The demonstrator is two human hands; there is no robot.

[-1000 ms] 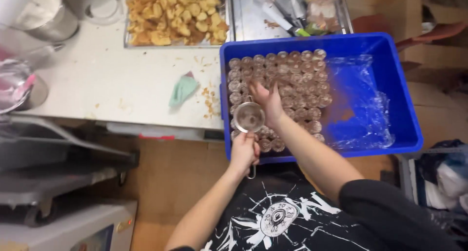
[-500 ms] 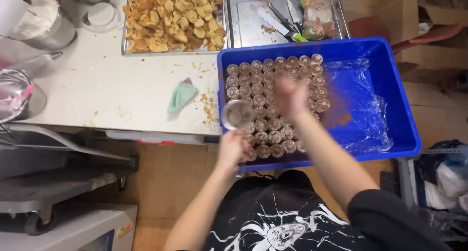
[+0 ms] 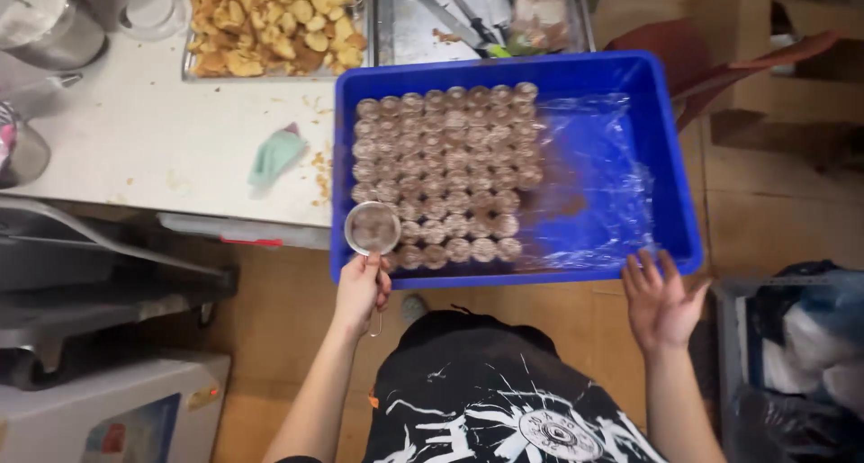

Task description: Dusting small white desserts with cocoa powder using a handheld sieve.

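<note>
Over the blue crate's (image 3: 677,202) near-left corner: dusting step.
Left hand (image 3: 362,289) clamps sieve (image 3: 373,228) above brown-topped cups (image 3: 445,170); right hand (image 3: 661,301) spread, empty; next pass needs steady tapping.

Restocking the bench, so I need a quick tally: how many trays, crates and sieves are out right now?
Metal trays: 2 (one of fried pieces, one with utensils)
Blue crate: 1
Small sieve, in the left hand: 1
Total: 4

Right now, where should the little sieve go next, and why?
Probably back over the round treats in the blue crate. The left hand holds the sieve at the crate's near-left corner, brown powder showing inside, while the right hand hangs open and empty.
</note>
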